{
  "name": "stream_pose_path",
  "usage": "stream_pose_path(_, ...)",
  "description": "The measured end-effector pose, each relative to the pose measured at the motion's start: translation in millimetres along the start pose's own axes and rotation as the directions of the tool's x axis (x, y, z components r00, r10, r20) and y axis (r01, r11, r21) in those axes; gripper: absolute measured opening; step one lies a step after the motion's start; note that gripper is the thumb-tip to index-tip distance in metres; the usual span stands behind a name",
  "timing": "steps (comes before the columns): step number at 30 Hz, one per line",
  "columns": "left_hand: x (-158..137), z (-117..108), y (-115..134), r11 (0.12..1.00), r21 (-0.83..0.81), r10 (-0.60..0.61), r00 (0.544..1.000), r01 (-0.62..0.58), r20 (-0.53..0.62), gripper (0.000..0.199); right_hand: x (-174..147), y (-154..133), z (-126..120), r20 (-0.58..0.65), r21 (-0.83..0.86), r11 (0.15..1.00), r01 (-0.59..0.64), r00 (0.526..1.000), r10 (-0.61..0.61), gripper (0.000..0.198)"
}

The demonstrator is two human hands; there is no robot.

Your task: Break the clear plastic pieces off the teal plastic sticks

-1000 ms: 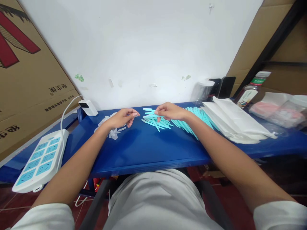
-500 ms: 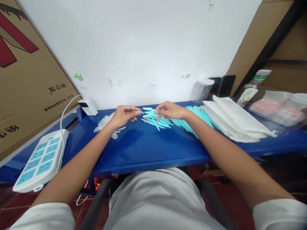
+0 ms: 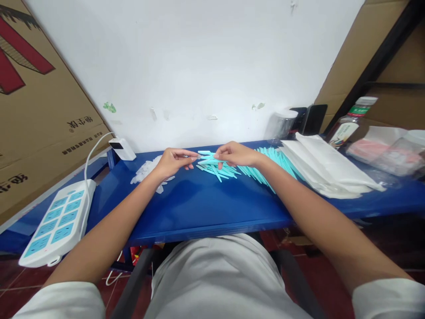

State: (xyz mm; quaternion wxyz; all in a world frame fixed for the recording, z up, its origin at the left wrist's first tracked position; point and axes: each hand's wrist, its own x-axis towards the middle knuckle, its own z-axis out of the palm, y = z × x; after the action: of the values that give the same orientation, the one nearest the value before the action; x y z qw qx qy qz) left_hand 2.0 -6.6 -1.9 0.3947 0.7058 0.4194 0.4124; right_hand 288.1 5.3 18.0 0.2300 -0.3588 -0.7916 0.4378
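My left hand (image 3: 175, 162) pinches a small clear plastic cap (image 3: 199, 157) between thumb and fingertips. Facing it, my right hand (image 3: 236, 154) has its fingers closed on a slim turquoise stick that looks like an eyebrow razor (image 3: 209, 161). Cap and razor end meet or nearly meet; I cannot tell how far one covers the other. Under my right hand lies a loose pile of turquoise razors (image 3: 221, 173). More razors (image 3: 279, 160) spread in a row beyond my right wrist. Partly behind my left wrist is a heap of translucent caps (image 3: 144, 170).
The blue table (image 3: 202, 208) meets a white wall. On the left are a power strip (image 3: 56, 223) and a small white device (image 3: 122, 149). White bags (image 3: 332, 168), a clear jar (image 3: 282, 124), a bottle (image 3: 352, 119) and a pink-filled packet (image 3: 381, 150) stand or lie on the right.
My left hand has moved slightly right, bringing the clear cap up to the razor's end. My right hand has stayed almost in place, still gripping the razor.
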Motion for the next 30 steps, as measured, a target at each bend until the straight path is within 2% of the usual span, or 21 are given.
stream_pose_path(8,-4,6,7,0.999,0.004,-0.036,0.999,0.036,-0.023,0.054,0,-3,1,0.0,-0.007,1.0,0.003,1.0,-0.003,0.038)
stream_pose_path(13,-8,12,7,0.998,-0.01,-0.066,0.997,0.066,0.027,0.053,0,-5,13,0.007,-0.042,0.999,0.034,0.999,-0.033,0.037)
stream_pose_path(16,-9,12,4,0.996,-0.008,-0.088,0.996,0.088,0.019,0.047,1,-6,20,0.001,-0.047,0.998,0.037,0.999,-0.037,0.037)
stream_pose_path(21,-6,17,4,0.986,-0.103,-0.127,0.992,0.127,0.01,0.052,2,-6,21,-0.014,0.005,0.998,0.058,0.998,-0.058,0.037)
stream_pose_path(23,-4,19,5,0.985,-0.124,-0.128,0.992,0.124,-0.02,0.059,4,-2,19,-0.056,0.011,0.999,0.052,0.997,-0.051,0.035)
stream_pose_path(26,0,16,2,0.988,-0.117,-0.112,0.984,0.097,-0.135,0.062,9,8,14,-0.172,-0.037,0.999,-0.024,0.985,0.018,0.029)
stream_pose_path(28,4,9,-4,0.992,-0.073,-0.111,0.974,0.099,-0.198,0.059,13,16,10,-0.225,-0.116,0.989,-0.091,0.972,0.063,0.025)
stream_pose_path(30,7,0,-11,0.994,0.02,-0.098,0.965,0.106,-0.243,0.055,17,24,8,-0.284,-0.272,0.955,-0.115,0.958,0.035,0.024)
